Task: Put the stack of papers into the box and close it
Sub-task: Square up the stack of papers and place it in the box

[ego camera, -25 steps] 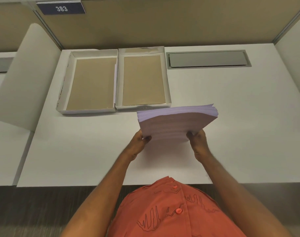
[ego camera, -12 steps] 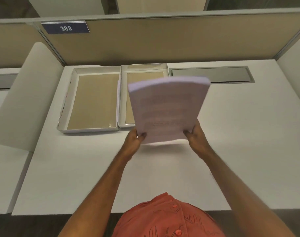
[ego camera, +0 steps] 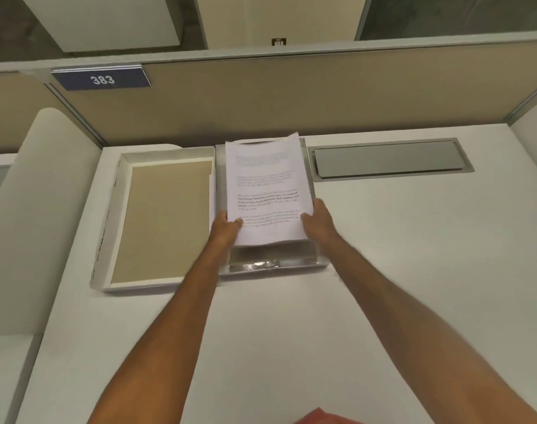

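The stack of papers [ego camera: 265, 188], white with printed text on top, hangs over the right half of the open box [ego camera: 273, 266], covering most of it. My left hand [ego camera: 226, 226] grips the stack's near left corner and my right hand [ego camera: 319, 218] grips its near right edge. The near end of the stack is still lifted above the box floor. The left half of the box [ego camera: 166, 221], a shallow white tray with a brown cardboard floor, lies open flat beside it.
A white desk [ego camera: 383, 270] carries the box near its far edge. A grey metal cable flap [ego camera: 389, 159] is set into the desk right of the box. A tan partition wall [ego camera: 291, 96] with a "383" sign [ego camera: 101, 78] rises behind.
Both hands carried the stack forward from over the desk's middle to over the right box half, and tipped it from upright to nearly flat.
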A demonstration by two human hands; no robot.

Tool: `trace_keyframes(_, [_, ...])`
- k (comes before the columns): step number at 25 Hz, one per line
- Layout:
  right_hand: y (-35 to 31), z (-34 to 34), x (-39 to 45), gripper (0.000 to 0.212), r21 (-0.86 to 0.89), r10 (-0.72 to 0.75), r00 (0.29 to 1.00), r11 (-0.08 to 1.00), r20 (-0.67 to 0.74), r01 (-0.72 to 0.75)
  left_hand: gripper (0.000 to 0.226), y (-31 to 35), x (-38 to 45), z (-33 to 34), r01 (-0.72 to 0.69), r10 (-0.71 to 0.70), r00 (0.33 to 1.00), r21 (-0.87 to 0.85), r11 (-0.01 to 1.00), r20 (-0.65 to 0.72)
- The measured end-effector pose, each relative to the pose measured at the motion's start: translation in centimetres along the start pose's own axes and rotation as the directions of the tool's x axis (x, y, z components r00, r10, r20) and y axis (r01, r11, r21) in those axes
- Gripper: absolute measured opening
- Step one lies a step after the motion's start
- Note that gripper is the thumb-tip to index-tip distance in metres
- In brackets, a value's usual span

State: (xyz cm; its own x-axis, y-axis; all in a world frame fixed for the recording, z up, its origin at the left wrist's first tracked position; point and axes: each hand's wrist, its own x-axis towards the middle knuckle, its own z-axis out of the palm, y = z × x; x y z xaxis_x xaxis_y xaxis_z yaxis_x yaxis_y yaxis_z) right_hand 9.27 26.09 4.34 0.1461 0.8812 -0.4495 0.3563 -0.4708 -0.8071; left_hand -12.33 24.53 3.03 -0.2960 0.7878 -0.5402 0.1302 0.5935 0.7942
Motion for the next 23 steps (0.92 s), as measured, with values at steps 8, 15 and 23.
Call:
trace_keyframes(8, [4.3,2.9,2.4,0.049,-0.136,0.001,0.999,0.991,-0.048,-0.008,0.035,-2.3,2.5,2.5,0.084,-0.043,0.991,0.330,0.940,-0.130])
trace_keyframes(15, [5.3,4.4,1.3,0.064,-0.422,-0.251,0.958,0.890,-0.139,0.172,0.043,-3.2,2.0,3.8,-0.005,0.174,0.971,0.711,0.703,-0.166])
trace_keyframes(23, [5.4,4.1,1.1,0.050,-0.727,-0.418,0.909,0.626,-0.007,0.282,0.052,-2.5,1.3,4.2,-0.037,0.203,0.974,0.816,0.577,-0.099])
